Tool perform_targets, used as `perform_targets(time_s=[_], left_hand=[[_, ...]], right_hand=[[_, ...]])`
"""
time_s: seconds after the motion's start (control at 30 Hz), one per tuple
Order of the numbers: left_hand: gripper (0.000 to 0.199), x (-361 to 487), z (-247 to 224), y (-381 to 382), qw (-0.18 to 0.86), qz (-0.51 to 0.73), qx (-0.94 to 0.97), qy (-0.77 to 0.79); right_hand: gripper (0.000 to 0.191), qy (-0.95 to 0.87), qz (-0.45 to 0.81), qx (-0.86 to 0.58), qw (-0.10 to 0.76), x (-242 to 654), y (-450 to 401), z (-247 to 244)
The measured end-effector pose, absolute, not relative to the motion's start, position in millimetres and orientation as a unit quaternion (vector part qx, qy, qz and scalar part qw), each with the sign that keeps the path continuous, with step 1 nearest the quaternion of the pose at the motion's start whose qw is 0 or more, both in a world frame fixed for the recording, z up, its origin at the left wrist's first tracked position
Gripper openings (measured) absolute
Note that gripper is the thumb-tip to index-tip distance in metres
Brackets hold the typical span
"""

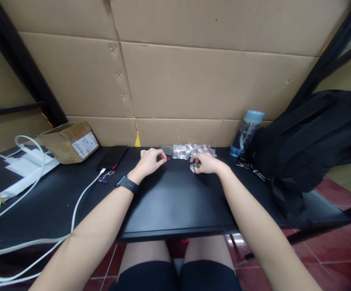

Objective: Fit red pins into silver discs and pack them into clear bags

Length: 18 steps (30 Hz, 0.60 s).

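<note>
My left hand (151, 162), with a black watch on its wrist, pinches a small red piece (168, 159) between thumb and fingertips just above the black table. My right hand (206, 163) has its fingers closed round the edge of a small shiny silver disc (195, 167) at the tabletop. Behind both hands lie several clear plastic packets (190, 150) holding silver discs and red pieces. A flat clear bag (165, 150) rests next to them on the left, partly behind my left hand.
A cardboard box (72, 141), a dark phone (113, 157) on a white cable (83, 198) and a keychain (102, 180) are on the left. At right stand a blue-capped bottle (246, 133) and a black backpack (311, 137). A cardboard wall (178, 81) closes off the back.
</note>
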<state>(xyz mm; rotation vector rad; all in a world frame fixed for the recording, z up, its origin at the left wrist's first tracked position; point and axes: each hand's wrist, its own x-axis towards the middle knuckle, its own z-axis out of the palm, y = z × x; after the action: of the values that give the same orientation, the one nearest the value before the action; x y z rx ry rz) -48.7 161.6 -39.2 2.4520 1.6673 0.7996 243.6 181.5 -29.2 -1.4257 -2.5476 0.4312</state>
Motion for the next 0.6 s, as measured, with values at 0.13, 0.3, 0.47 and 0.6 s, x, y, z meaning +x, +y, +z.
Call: perform_targets(time_s=[0.13,0.3,0.47,0.6], left_hand=[[0.008,-36.3,-36.1,154.2,0.021,0.293,0.796,0.53],[0.012,-24.7,-35.6,147.3,0.019,0.3,0.791,0.533],[0.013,-17.6,-32.0,140.6,0.017,0.313,0.788,0.53],[0.013,-11.7,-28.0,134.5,0.042,0.351,0.771,0.529]], right_hand=[[0.05,-0.869,0.192,-0.45,0.069,246.4,178.3,-24.9],[0.048,-0.881,0.169,-0.435,0.074,243.4,177.3,-24.6],[0.052,-0.877,0.152,-0.417,0.185,235.5,173.5,-23.5],[0.044,-0.826,0.206,-0.377,0.366,222.8,170.3,-24.7]])
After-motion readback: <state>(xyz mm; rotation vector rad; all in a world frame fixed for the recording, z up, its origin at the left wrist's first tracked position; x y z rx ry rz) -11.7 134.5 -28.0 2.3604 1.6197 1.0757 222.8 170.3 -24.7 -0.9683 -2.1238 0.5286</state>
